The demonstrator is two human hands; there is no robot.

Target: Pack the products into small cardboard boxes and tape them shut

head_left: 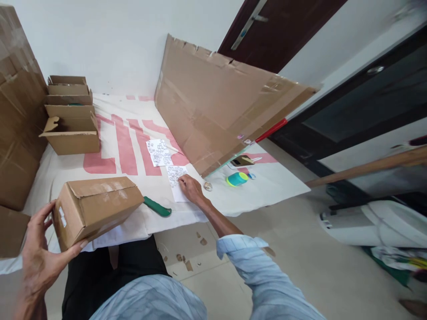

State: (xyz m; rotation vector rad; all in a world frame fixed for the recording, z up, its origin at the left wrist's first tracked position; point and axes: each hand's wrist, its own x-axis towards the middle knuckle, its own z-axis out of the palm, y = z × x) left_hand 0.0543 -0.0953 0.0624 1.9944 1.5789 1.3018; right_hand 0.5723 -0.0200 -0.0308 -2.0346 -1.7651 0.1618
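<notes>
My left hand (pixel 42 255) grips the near left end of a closed, taped cardboard box (pixel 106 202), thumb along the bottom edge and fingers on the far side. The box is tilted at the table's front edge, with a small white label on its end. My right hand (pixel 191 189) rests on a white sheet of small printed labels (pixel 176 175), fingers curled and pressed together at the printed part; what they pinch is hidden. A second label sheet (pixel 158 152) lies just beyond. Between the hands lies a green box cutter (pixel 157 207).
Several open cardboard boxes (pixel 73 142) stand at the back left beside large cartons (pixel 16 111). A big cardboard panel (pixel 213 102) leans over the table's right side. Near it are a teal and yellow tape roll (pixel 237 179), a phone (pixel 242 161) and a small round item (pixel 207 186).
</notes>
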